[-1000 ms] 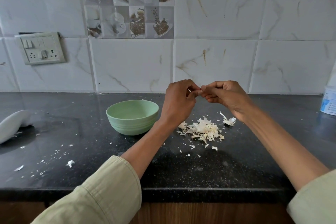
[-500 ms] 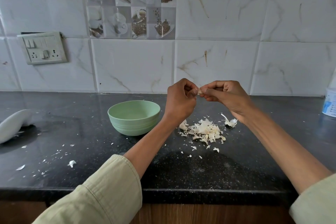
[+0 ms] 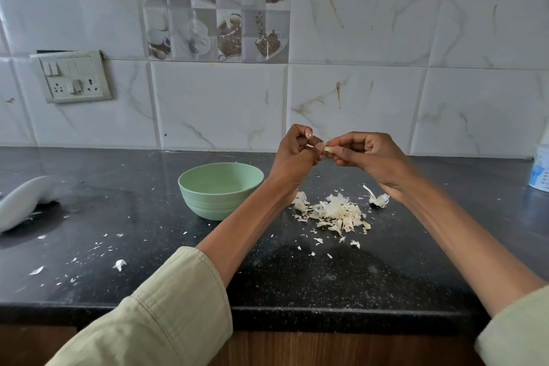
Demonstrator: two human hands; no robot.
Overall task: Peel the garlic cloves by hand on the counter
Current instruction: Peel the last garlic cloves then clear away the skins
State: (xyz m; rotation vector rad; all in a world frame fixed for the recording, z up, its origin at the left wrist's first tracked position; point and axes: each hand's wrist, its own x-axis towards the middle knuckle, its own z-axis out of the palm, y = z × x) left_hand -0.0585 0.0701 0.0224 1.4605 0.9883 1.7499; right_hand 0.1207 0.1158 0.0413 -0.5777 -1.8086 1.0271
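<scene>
Left hand (image 3: 292, 157): raised above the surface (image 3: 148, 217), forearm angled up from a rolled pale-green sleeve (image 3: 166, 315); fingers curled, grip narrow, thumb and fingertips nipping at the near end of the clove.

Right hand (image 3: 368, 154): raised level with the left, knuckles toward the wall; grip tight, pinching the garlic clove (image 3: 327, 149).

Garlic clove: small, pale, held between the two grips, mostly hidden by the fingertips.

Peel heap (image 3: 337, 214): papery, white, flaky; lies on the surface below and between both hands. One curled stem scrap (image 3: 378, 200) under the right wrist.

Bowl (image 3: 220, 189): mint green, round, smooth, ribbed low; left of the left grip.

Surface: black, speckled, glossy, flecked.
</scene>
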